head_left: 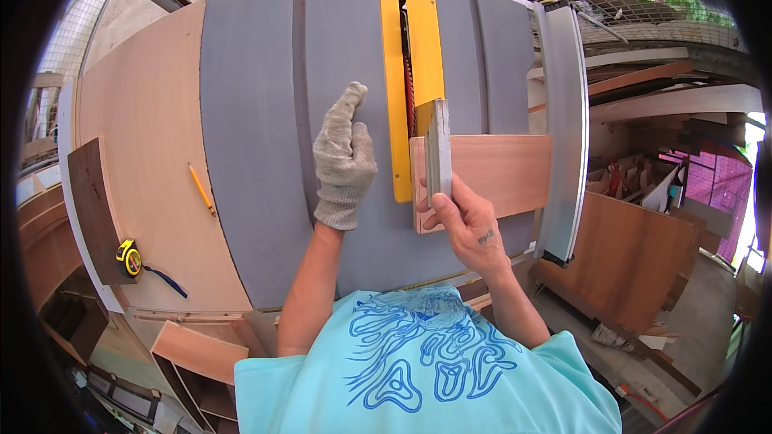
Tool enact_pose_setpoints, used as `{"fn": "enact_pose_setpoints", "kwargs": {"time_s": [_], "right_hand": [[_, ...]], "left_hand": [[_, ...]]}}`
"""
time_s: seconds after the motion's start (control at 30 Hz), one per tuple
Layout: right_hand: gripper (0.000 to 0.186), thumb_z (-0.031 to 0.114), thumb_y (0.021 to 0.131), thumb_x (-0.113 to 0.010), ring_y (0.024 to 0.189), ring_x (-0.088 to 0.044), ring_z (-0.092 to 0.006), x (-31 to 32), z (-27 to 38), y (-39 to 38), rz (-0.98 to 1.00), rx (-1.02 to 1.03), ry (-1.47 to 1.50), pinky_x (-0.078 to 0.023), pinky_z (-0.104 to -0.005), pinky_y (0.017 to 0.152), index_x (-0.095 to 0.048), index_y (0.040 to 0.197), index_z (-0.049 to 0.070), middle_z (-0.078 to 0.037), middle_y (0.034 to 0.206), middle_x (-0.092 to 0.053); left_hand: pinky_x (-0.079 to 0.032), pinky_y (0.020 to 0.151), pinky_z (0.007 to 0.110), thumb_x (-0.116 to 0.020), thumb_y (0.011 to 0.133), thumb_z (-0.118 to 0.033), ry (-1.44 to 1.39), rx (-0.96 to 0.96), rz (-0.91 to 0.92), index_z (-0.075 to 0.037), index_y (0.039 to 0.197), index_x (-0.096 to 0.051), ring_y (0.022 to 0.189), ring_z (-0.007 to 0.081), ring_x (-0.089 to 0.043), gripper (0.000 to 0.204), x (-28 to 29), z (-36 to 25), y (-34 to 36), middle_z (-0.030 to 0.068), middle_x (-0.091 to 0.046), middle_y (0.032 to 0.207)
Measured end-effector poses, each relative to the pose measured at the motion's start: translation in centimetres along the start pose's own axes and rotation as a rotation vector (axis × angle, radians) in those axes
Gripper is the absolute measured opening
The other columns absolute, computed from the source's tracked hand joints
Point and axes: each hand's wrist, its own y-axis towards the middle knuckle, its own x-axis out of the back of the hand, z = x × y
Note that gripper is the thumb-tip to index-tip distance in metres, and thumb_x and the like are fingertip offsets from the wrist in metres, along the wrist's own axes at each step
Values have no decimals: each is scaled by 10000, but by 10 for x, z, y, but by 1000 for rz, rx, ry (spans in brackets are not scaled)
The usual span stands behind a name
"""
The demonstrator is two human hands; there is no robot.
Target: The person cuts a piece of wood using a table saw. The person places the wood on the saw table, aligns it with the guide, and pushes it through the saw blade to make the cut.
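In the head view, the board point(503, 169) lies right of the yellow plate point(426, 48), its left end overlapping the plate's near part. It is flat, pinkish-brown and long, with straight edges and fine lengthwise grain; its right end reaches the fence point(567, 137). Over its left end is a narrow grey metal bar point(440, 149) with ridges along its length; whether it touches the board is unclear. The bare right hand point(466, 229) pinches the bar's near end between thumb and fingers. The left hand point(344, 157), gloved, is left of the plate, holding nothing, fingers together and slightly bent, thumb apart.

Well right of the plate, a brown wooden bin point(619, 253) has offcuts point(643, 181) sticking up from it. Far to the plate's lower left stands an open wooden cabinet point(197, 345), its inside too dark to read.
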Motion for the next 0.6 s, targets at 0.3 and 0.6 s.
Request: {"fn": "enact_pose_setpoints", "kwargs": {"time_s": [0.3, 0.6], "right_hand": [[455, 207, 1114, -542, 824, -704, -146, 0, -10, 4, 31, 32, -31, -599, -314, 768, -506, 1520, 5, -95, 944, -728], [382, 185, 1114, -535, 803, -716, -149, -9, -35, 12, -12, 12, -44, -593, -302, 766, -562, 1429, -30, -93, 934, -739]], "left_hand": [[-509, 1100, 416, -555, 915, 117, 315, -306, 227, -34, 1398, -642, 1269, 307, -644, 514, 1, -11, 13, 125, -697, 1349], [-518, 1078, 447, -548, 918, 100, 211, -362, 66, -24, 1366, -647, 1250, 352, -643, 475, 2, 6, 12, 165, -687, 1350]]}}
